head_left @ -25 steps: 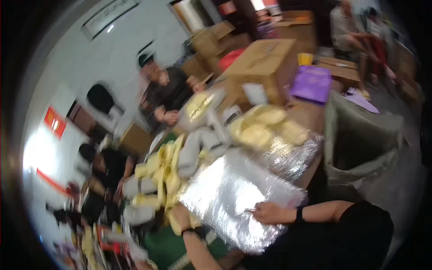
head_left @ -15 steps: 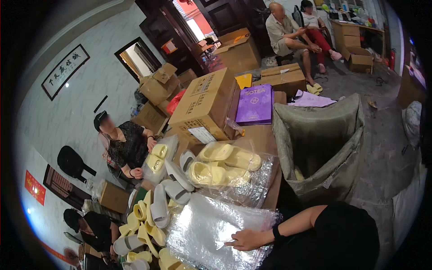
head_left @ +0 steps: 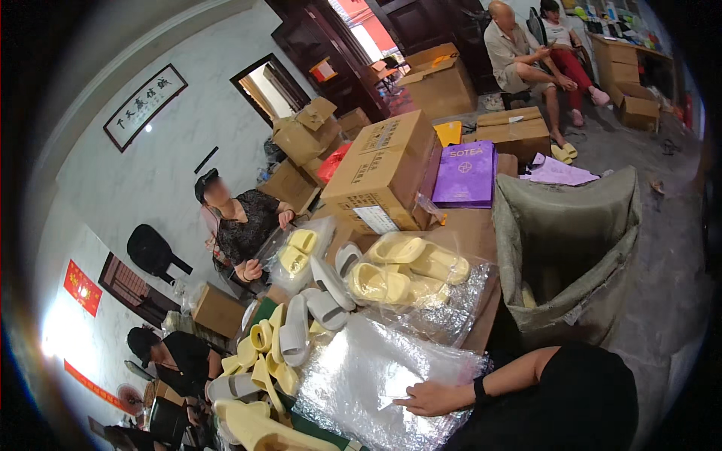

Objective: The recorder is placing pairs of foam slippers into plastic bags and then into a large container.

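My right hand (head_left: 432,398), with a dark band at the wrist, rests on a stack of clear plastic bags (head_left: 353,376). Its index finger is stretched out over the shiny film, and I see nothing lifted in it. My left hand is out of view. Left of the bags lies a heap of pale yellow and grey slides; one large yellow slide (head_left: 259,430) shows at the lower edge, close to me. Beyond the stack, yellow slides (head_left: 402,270) lie in clear bags, beside grey slides (head_left: 329,284).
A big cardboard box (head_left: 383,173) and a purple box (head_left: 464,174) stand at the table's far end. An open woven sack (head_left: 571,301) stands to the right. Across the table a co-worker (head_left: 244,225) handles bagged yellow slides (head_left: 298,252); another (head_left: 177,361) works at left.
The view has swung so that the scene sits further right. A large yellow slide has come in at the lower edge. My right hand stays on the bags. The co-worker's hands have shifted around the bagged slides.
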Tool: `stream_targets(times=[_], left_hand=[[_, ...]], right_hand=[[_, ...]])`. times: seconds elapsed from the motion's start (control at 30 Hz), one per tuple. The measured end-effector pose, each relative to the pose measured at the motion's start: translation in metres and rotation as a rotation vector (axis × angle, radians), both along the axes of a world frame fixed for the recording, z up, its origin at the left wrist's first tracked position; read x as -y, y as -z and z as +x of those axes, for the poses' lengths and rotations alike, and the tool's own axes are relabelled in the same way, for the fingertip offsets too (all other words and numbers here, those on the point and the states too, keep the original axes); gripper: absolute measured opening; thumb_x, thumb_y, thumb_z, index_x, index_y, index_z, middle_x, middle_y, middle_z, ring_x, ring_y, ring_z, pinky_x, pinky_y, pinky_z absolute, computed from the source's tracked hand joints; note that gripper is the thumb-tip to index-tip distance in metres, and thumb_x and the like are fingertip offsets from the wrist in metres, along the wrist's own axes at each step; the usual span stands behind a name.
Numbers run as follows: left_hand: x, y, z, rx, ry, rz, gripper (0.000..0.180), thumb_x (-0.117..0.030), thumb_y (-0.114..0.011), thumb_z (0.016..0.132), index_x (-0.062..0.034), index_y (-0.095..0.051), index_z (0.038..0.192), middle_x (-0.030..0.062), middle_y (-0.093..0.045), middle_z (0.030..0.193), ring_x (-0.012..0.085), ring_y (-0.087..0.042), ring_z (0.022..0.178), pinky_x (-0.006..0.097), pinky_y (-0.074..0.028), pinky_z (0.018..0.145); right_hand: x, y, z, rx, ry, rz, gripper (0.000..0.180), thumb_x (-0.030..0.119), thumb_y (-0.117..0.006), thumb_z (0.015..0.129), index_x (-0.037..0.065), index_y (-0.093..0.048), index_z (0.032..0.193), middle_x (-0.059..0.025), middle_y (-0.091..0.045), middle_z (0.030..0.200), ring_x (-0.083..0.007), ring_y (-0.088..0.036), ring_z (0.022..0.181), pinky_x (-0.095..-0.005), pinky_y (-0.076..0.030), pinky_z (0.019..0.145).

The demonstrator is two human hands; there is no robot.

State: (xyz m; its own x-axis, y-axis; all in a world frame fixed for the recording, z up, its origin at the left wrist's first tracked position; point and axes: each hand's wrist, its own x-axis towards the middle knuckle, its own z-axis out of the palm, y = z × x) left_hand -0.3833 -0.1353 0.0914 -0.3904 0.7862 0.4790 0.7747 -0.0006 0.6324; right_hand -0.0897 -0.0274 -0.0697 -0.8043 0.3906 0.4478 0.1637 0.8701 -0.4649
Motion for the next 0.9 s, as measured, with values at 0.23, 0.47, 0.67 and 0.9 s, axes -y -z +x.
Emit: stream_targets(times=[0.23,0.47,0.67,0.9], left_hand=[[-0.046,-0.028,0.103,0.904,-0.137,0.069,0.021,-0.014,-0.047,0.092,0.0050,-0.053,0.098,0.0112,-0.060,0.092,0.0219,-0.056,0.070,0.033,-0.046,0.068],[-0.074,0.053,0.117,0.082,0.212,-0.550,0.042,-0.021,-0.049,0.093,0.0024,-0.047,0.127,0.0224,-0.055,0.116,0.0312,-0.058,0.098,0.037,-0.046,0.084],[0.007,0.049,0.206,-0.113,0.347,-0.692,0.027,-0.024,-0.058,0.083,-0.0008,-0.062,0.097,0.0261,-0.060,0.092,0.0405,-0.058,0.082,0.044,-0.048,0.072],[0.045,0.127,0.187,-0.429,0.105,-0.325,0.051,-0.023,-0.066,0.077,0.0007,-0.051,0.119,0.0330,-0.047,0.121,0.0467,-0.048,0.106,0.051,-0.040,0.089]], right_hand=[[0.001,-0.010,-0.001,0.027,-0.001,0.002,0.042,0.025,-0.046,0.092,0.006,-0.045,0.130,-0.0147,-0.051,0.086,-0.0294,-0.054,0.070,-0.0397,-0.046,0.061],[0.002,0.034,-0.016,-0.040,0.029,-0.217,0.030,0.023,-0.055,0.083,0.004,-0.061,0.105,-0.0163,-0.061,0.108,-0.0331,-0.055,0.103,-0.0411,-0.044,0.091],[0.000,-0.019,0.009,-0.024,-0.076,-0.064,0.026,0.022,-0.055,0.081,0.001,-0.060,0.095,-0.0135,-0.061,0.093,-0.0343,-0.056,0.096,-0.0450,-0.045,0.085],[-0.008,-0.054,0.000,0.328,-0.018,-0.154,0.031,0.033,-0.052,0.086,0.006,-0.064,0.092,-0.0171,-0.061,0.087,-0.0368,-0.060,0.075,-0.0466,-0.048,0.068]])
